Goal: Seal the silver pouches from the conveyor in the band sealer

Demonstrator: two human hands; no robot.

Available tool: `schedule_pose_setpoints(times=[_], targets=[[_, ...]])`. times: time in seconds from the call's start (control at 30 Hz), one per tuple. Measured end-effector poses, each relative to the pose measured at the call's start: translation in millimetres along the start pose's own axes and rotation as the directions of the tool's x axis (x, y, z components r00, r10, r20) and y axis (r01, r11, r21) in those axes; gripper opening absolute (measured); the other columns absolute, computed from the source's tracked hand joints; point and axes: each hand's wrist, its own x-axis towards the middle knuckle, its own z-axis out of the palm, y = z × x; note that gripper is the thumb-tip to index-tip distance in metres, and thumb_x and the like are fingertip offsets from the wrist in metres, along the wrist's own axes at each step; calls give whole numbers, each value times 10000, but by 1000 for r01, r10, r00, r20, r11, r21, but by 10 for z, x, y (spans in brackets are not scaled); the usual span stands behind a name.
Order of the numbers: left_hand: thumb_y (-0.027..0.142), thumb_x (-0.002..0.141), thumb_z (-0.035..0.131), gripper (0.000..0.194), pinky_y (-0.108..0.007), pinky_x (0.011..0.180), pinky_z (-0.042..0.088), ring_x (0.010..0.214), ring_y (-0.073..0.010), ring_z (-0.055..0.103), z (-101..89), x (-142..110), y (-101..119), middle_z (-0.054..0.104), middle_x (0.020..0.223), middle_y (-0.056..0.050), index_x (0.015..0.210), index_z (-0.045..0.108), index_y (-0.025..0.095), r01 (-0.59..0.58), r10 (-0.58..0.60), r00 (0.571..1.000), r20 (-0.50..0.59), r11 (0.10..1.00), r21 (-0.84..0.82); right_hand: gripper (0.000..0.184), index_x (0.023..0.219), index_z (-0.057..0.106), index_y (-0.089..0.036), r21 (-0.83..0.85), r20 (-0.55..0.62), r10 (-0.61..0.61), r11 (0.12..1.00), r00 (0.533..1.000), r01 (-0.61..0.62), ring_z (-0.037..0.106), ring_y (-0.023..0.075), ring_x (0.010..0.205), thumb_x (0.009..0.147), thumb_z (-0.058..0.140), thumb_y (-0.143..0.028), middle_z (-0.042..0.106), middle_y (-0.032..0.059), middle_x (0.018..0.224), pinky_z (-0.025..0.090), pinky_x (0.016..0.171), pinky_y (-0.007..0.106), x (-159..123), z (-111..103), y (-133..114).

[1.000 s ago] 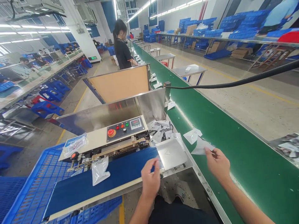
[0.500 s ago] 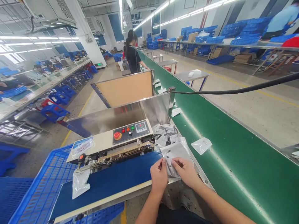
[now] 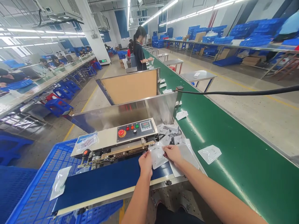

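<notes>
A small white plastic pouch (image 3: 158,159) is stretched between my two hands, its upper edge beside the infeed end of the band sealer (image 3: 114,146). My left hand (image 3: 145,163) pinches the pouch's left edge above the blue belt (image 3: 109,180). With fingers closed, my right hand (image 3: 174,154) grips its right edge. Right behind the hands lies a heap of pouches (image 3: 167,132), with a flat grey sheet (image 3: 190,154) under my right wrist. Another white pouch (image 3: 60,183) hangs over the belt's far left end.
A blue basket (image 3: 42,180) stands below the belt's left end. To the right runs a green conveyor (image 3: 224,140) carrying a loose pouch (image 3: 209,154) and several others farther back. Metal panels (image 3: 130,110) rise behind the sealer. A co-worker (image 3: 139,51) stands beside the conveyor. A black cable (image 3: 233,92) crosses above it.
Both hands have moved left from the heap's front edge, spreading the pouch flat at the sealer's infeed. The sealed-side pouch on the blue belt has travelled left to its end.
</notes>
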Motion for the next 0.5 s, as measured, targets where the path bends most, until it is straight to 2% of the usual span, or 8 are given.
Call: schedule_pose_setpoints(times=[0.1,0.17,0.23,0.27,0.33,0.4,0.43,0.5], targets=[[520,665,944,501,-349,689,605,741,-242,753,-252,30,96,815,856,-123,917,831,103,-34,35,998,-47,999,23,222,680,734,-179,-3,72,16,1000,997,-16,623,118,518,856,803,-296,676,12,568,569,540,221,-63,248,26],[470,713,922,442,-358,741,617,828,-264,774,-413,54,166,831,929,-132,955,840,110,-55,60,994,-94,997,54,212,706,747,-172,8,124,25,1000,992,-27,673,125,576,865,795,-304,731,34,662,588,564,224,-115,341,26],[414,746,908,384,-375,816,628,950,-295,786,-577,69,230,839,1018,-135,992,843,127,-72,85,985,-147,993,88,185,772,772,-171,25,161,13,1000,987,-18,714,135,642,864,790,-331,785,62,798,582,561,219,-134,280,5],[396,762,900,364,-387,858,632,1017,-310,784,-667,66,255,840,1063,-132,1013,841,140,-77,94,980,-174,992,104,184,821,784,-174,29,161,-7,1000,987,3,721,141,658,857,789,-354,798,70,847,567,545,217,-118,168,-6],[388,800,878,345,-411,942,631,1119,-325,773,-870,33,286,835,1125,-121,1059,832,166,-116,141,965,-223,986,120,252,920,797,-181,8,63,-76,997,995,76,710,157,644,844,772,-420,801,72,860,525,516,228,-19,-231,-5],[416,841,849,352,-437,1006,626,1129,-311,778,-1106,-42,287,830,1131,-115,1100,814,180,-214,243,929,-280,968,130,358,986,798,-169,-78,-174,-154,987,973,142,698,188,641,847,719,-489,795,83,844,518,545,269,160,-824,60],[440,859,833,364,-453,1025,624,1102,-298,788,-1231,-93,278,828,1122,-113,1115,804,183,-273,303,901,-310,952,137,403,1008,798,-154,-141,-332,-182,980,925,142,717,214,696,853,686,-509,802,108,895,541,602,297,266,-1160,125],[494,876,808,400,-481,1030,631,1019,-271,803,-1470,-214,250,820,1088,-108,1122,789,179,-358,393,846,-361,919,163,503,1119,788,-102,-281,-588,-200,959,784,34,747,295,893,856,651,-508,798,199,1043,580,760,375,465,-1825,318]])
